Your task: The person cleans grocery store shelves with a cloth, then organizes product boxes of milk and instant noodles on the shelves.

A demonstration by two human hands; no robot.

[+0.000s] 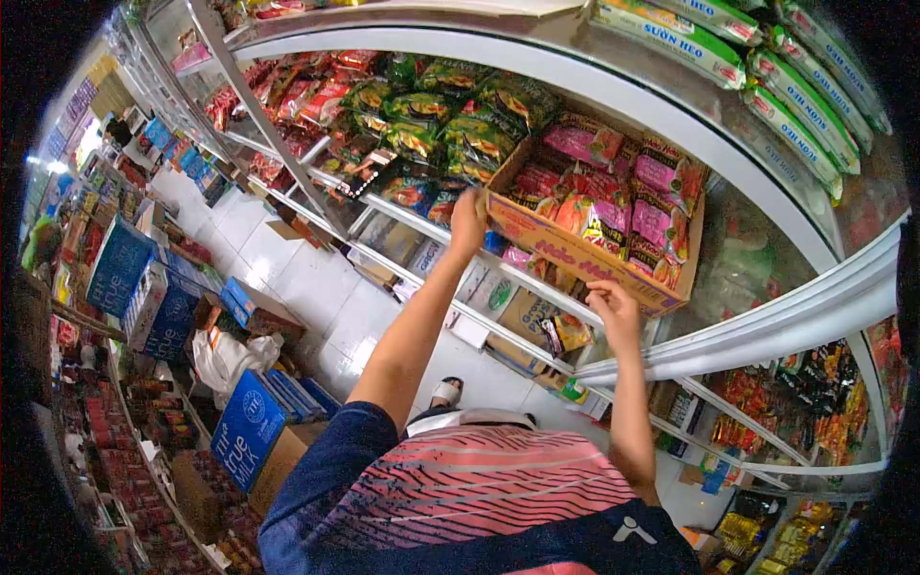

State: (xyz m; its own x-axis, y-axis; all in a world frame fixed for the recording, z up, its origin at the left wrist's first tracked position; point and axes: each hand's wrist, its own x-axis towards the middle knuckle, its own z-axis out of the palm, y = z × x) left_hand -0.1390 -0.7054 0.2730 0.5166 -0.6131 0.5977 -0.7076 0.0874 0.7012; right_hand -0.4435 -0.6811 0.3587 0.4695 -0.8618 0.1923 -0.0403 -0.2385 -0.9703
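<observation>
An open cardboard box point(565, 251) filled with pink noodle packets point(659, 178) sits on the shelf in front of me. My left hand point(469, 222) is closed on the near left corner of the box. At the lower right part of its front wall, my right hand point(613, 309) touches the cardboard with bent fingers. Green and black noodle packets point(471, 146) lie on the shelf left of the box, with blue packets point(410, 193) in front of them.
White metal shelf frames point(316, 192) curve around me. Long green and white packs point(676, 43) lie on the upper shelf. Blue milk cartons point(251, 422) and a white plastic bag point(235, 359) stand at the left, beside the tiled aisle point(316, 287).
</observation>
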